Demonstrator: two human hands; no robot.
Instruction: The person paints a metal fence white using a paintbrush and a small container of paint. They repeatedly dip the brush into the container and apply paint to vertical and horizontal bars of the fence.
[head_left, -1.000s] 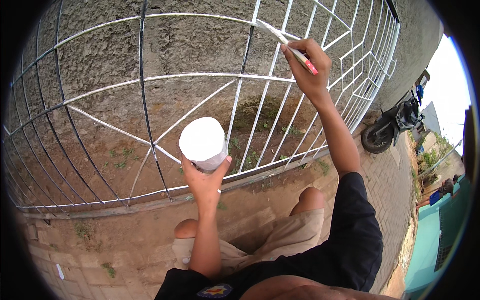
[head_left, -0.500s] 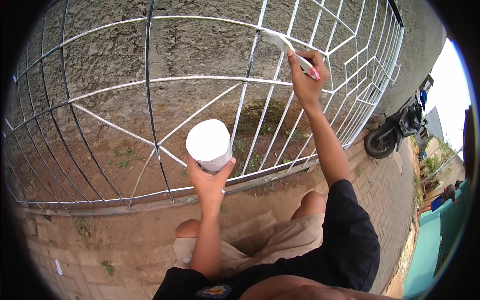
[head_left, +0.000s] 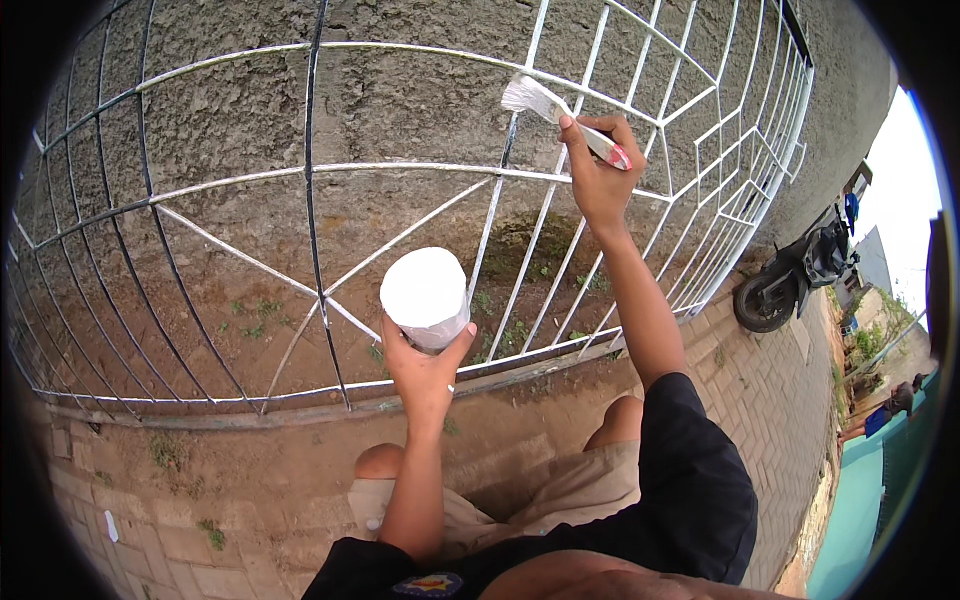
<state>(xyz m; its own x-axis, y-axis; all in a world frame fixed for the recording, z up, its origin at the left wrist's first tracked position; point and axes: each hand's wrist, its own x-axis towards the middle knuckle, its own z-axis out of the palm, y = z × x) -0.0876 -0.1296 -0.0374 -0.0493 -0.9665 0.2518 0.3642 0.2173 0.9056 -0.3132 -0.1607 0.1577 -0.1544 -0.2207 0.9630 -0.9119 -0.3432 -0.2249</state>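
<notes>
My left hand [head_left: 420, 370] is wrapped round a container of white paint [head_left: 422, 285], held upright in front of the lower part of a metal fence [head_left: 385, 168]. My right hand [head_left: 600, 175] grips a paintbrush [head_left: 612, 150] with a pale handle ending in red and white-coated bristles. The bristles lie at a vertical bar just below the upper crossbar; whether they touch it I cannot tell exactly. That bar shows a dark patch below the brush. The fence bars on the right are white, while many verticals on the left are dark.
A rough grey wall [head_left: 230, 110] stands behind the fence. A parked motorbike [head_left: 795, 275] is at the right on brick paving [head_left: 750, 420]. A person [head_left: 885, 410] in blue is farther right, near a turquoise wall [head_left: 840, 520]. My bent knees are below my hands.
My right hand and brush have moved down and slightly left, with the bristles now lower on the bar. The view has shifted slightly, so the fence and paint container appear lower and farther right.
</notes>
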